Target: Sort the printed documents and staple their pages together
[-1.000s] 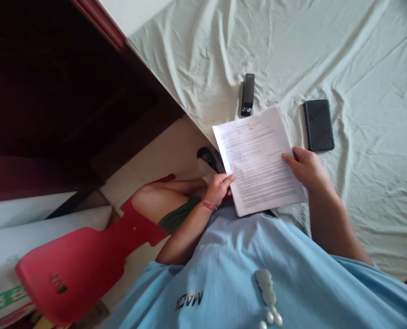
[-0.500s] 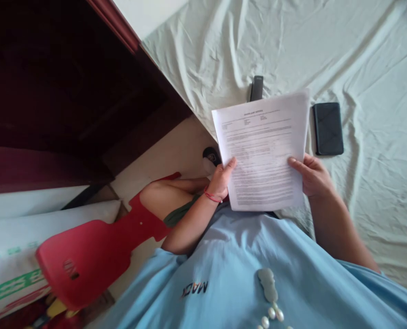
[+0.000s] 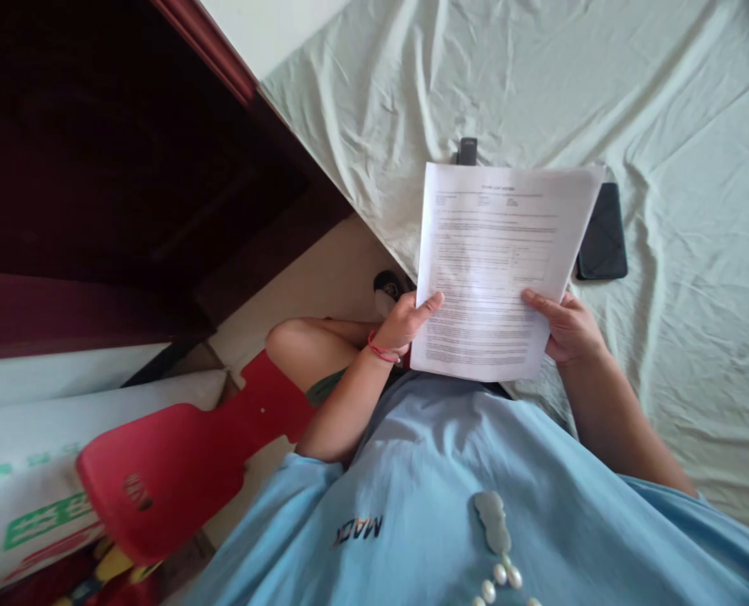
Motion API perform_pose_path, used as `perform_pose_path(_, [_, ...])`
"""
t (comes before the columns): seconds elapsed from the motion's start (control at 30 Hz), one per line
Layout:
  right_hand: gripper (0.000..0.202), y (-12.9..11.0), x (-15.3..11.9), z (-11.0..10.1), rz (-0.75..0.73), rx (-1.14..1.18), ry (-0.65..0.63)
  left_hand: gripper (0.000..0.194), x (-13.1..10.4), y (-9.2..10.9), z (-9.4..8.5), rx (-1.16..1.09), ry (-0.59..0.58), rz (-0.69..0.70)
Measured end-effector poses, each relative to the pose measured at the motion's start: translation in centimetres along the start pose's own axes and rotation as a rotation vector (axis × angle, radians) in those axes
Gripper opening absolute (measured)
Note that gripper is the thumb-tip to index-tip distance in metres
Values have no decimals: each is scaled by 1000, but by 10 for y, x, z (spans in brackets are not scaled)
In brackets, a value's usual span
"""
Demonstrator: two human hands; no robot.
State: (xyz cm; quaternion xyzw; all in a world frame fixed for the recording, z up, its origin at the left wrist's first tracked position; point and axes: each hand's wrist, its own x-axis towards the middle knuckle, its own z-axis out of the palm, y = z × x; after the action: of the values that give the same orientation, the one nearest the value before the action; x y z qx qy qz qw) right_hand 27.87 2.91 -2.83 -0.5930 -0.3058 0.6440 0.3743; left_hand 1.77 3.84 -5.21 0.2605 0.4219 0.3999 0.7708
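Observation:
A stack of printed paper sheets (image 3: 491, 269) is held up in front of my body, its text side facing me. My left hand (image 3: 406, 321) grips the lower left edge, thumb on the front and fingers hidden behind. On the lower right edge, my right hand (image 3: 570, 326) holds the sheets the same way. Behind the top edge, the end of a dark object, perhaps a stapler (image 3: 468, 151), pokes out on the cloth. A black smartphone (image 3: 607, 236) lies to the right, partly covered by the paper's right edge.
A pale green wrinkled cloth (image 3: 696, 168) covers the surface ahead and to the right. Dark wooden furniture (image 3: 97, 151) stands at the left. Below it are a red chair back (image 3: 160, 471) and a white printed sack (image 3: 27, 454).
Both hands have turned the sheets slightly clockwise, and the top has shifted right. The paper now overlaps the smartphone and hides more of the dark object.

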Motion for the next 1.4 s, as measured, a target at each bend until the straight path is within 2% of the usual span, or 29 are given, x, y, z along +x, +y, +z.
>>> perform_pose_path(0.13, [53,3,3,0,-34,-35,23,64,-6,-5,-3,89,-29,11])
perform_pose_path(0.3, [49,11,5,1,-103,-191,64,65,-5,-12,-7,111,11,0])
perform_pose_path(0.37, [48,12,2,-4,-202,-397,180,65,-5,-12,-11,154,40,4])
perform_pose_path(0.47, [41,15,-10,-21,-442,-819,351,65,-7,-9,-19,201,71,-9])
perform_pose_path(0.5, [40,19,-16,-29,-524,-929,352,65,-8,-8,-22,202,77,-19])
perform_pose_path(0.57, [43,31,-30,-47,-641,-1079,253,64,-10,-6,-29,180,89,-36])
perform_pose_path(0.7, [49,61,-55,-75,-710,-1258,160,63,-12,-9,-43,99,108,-80])
perform_pose_path(0.8, [51,73,-63,-84,-750,-1329,185,63,-11,-14,-48,34,103,-134])
perform_pose_path(0.97, [57,75,-61,-87,-818,-1390,173,63,-11,-15,-48,-48,71,-174])
perform_pose_path(1.17, [62,79,-57,-90,-952,-1430,181,69,-18,-8,-48,-29,52,-194])
perform_pose_path(1.4, [62,80,-56,-88,-976,-1440,192,70,-26,2,-48,0,51,-226])
